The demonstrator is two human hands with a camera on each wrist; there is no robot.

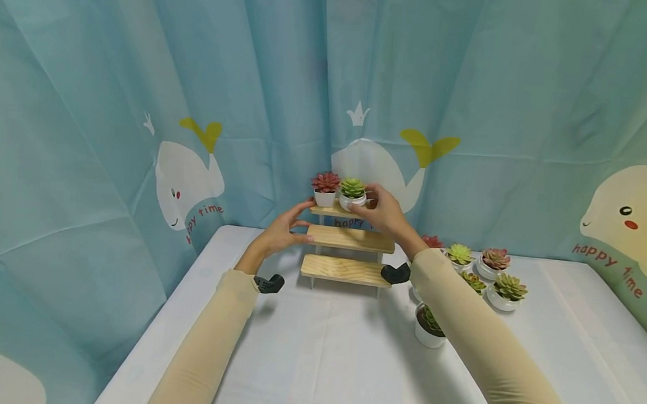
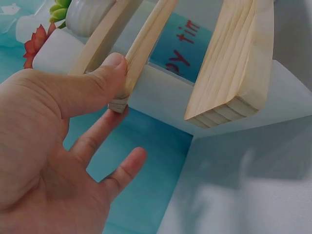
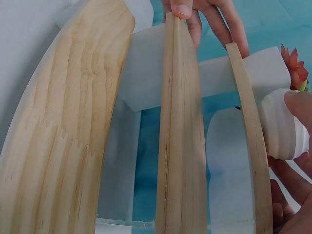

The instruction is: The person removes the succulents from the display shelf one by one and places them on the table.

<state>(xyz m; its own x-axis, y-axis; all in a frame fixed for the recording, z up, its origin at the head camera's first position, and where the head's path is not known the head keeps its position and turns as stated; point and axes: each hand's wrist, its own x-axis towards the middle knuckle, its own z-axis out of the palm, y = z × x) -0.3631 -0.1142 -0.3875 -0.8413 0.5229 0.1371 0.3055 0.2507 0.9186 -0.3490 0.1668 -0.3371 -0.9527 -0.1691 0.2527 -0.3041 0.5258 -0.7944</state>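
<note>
A three-tier wooden display stand (image 1: 349,238) stands against the curtain. My left hand (image 1: 280,233) holds its left end: in the left wrist view the thumb presses the middle shelf (image 2: 141,53) and a fingertip meets it from below. On the top shelf, a red succulent (image 1: 326,182) in a square white pot sits at the left. Just right of it, my right hand (image 1: 385,213) grips the round white pot of a green succulent (image 1: 352,188). In the right wrist view that pot (image 3: 282,124) is beside the top shelf, partly hidden by the fingers.
Several more potted succulents, including a green one (image 1: 510,287) and a reddish one (image 1: 495,259), stand on the white table (image 1: 313,362) at the right. The right forearm partly covers a taller white pot (image 1: 429,335). A blue whale-print curtain (image 1: 288,58) hangs behind.
</note>
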